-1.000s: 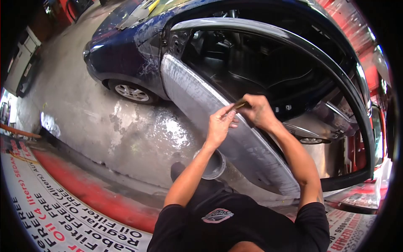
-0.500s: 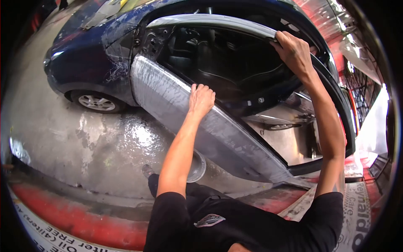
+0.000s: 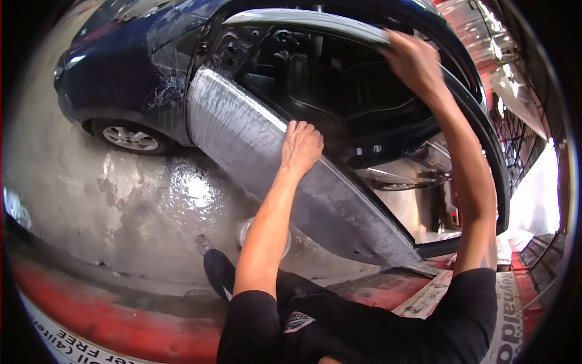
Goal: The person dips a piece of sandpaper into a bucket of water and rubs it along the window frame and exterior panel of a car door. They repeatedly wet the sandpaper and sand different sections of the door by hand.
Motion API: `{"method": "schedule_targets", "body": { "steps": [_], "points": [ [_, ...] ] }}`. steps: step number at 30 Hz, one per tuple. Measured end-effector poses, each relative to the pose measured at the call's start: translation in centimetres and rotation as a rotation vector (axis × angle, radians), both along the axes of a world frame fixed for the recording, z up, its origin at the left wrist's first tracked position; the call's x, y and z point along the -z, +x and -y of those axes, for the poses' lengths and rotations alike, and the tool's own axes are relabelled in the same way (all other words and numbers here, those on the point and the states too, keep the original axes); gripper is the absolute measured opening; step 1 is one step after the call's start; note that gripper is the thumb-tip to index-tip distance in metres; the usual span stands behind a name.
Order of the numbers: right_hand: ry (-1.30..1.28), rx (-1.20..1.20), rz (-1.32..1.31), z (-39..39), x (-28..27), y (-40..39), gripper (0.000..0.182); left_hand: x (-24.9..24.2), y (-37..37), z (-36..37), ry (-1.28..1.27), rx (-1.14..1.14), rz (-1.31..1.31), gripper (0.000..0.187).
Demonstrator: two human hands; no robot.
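An open grey car door (image 3: 242, 130) with a wet, streaked surface hangs from a dark blue car (image 3: 130, 73). My left hand (image 3: 302, 145) is closed over the top edge of the door panel, at the bottom of the window opening. Higher up and to the right, my right hand (image 3: 414, 64) is at the curved upper window frame (image 3: 315, 21). It is blurred by motion, and its fingers bend over the frame; whether something is under them is hidden.
A bucket (image 3: 247, 233) stands on the wet concrete floor (image 3: 151, 203), partly behind my left forearm. My shoe (image 3: 204, 244) is left of it. A red painted strip (image 3: 139, 315) and printed banners lie along the bottom. Metal racks stand at the right.
My right hand has shifted left along the window frame. My left hand sits slightly further right in view, still on the door edge. The view has shifted a little.
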State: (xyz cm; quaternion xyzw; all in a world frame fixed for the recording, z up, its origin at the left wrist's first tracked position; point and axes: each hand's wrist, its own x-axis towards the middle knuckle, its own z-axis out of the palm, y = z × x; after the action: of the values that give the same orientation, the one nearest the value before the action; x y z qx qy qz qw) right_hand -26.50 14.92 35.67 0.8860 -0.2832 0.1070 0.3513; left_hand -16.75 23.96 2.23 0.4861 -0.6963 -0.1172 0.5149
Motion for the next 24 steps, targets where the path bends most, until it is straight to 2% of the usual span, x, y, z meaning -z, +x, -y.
{"method": "schedule_targets", "body": {
  "steps": [2,3,5,6,7,8,9,11,13,17,19,21,22,24],
  "points": [
    [0.018,0.253,0.008,-3.1,-2.6,-5.1,0.026,0.3,-0.3,-0.4,-0.005,-0.007,0.029,0.024],
    [0.034,0.395,-0.014,-3.2,-3.3,-4.7,0.033,0.2,0.0,0.1,-0.016,-0.023,0.078,0.024],
    [-0.028,0.162,-0.039,-0.2,-1.8,-2.8,0.03,0.2,-0.2,0.4,-0.018,-0.043,0.06,0.023],
    [-0.058,0.063,0.007,1.2,-0.1,1.0,0.026,-0.1,-0.1,0.1,0.016,-0.008,0.064,0.024],
    [0.05,0.16,-0.086,2.5,0.5,4.8,0.027,-0.1,0.0,0.1,0.053,0.018,0.067,0.024],
    [-0.004,0.077,-0.115,4.9,1.7,7.9,0.026,0.2,-0.1,0.3,0.046,0.007,0.054,0.025],
    [0.069,0.091,-0.151,6.8,2.3,10.2,0.031,0.2,-0.4,0.3,0.056,0.012,0.056,0.025],
    [0.238,-0.013,-0.093,6.9,1.1,11.4,0.028,0.0,0.1,0.7,0.067,0.008,0.032,0.024],
    [0.107,-0.08,-0.128,5.5,-0.2,7.4,0.028,0.2,0.1,0.8,0.049,-0.023,0.033,0.023],
    [0.113,0.163,-0.202,1.2,-1.2,0.8,0.028,0.4,0.1,0.5,-0.001,0.0,-0.063,0.023],
    [0.129,0.164,-0.21,2.2,0.2,3.5,0.026,0.9,0.3,0.6,-0.007,-0.001,-0.074,0.023],
    [0.086,0.005,-0.177,4.9,3.0,7.3,0.024,0.4,0.1,0.9,0.052,0.014,0.052,0.023],
    [0.098,0.028,-0.209,6.1,4.1,8.9,0.023,0.2,0.0,1.0,0.06,0.011,0.108,0.024],
    [0.114,-0.01,-0.182,7.0,4.3,9.5,0.021,0.2,-0.1,1.4,0.041,0.008,0.077,0.024]
  ]
}}
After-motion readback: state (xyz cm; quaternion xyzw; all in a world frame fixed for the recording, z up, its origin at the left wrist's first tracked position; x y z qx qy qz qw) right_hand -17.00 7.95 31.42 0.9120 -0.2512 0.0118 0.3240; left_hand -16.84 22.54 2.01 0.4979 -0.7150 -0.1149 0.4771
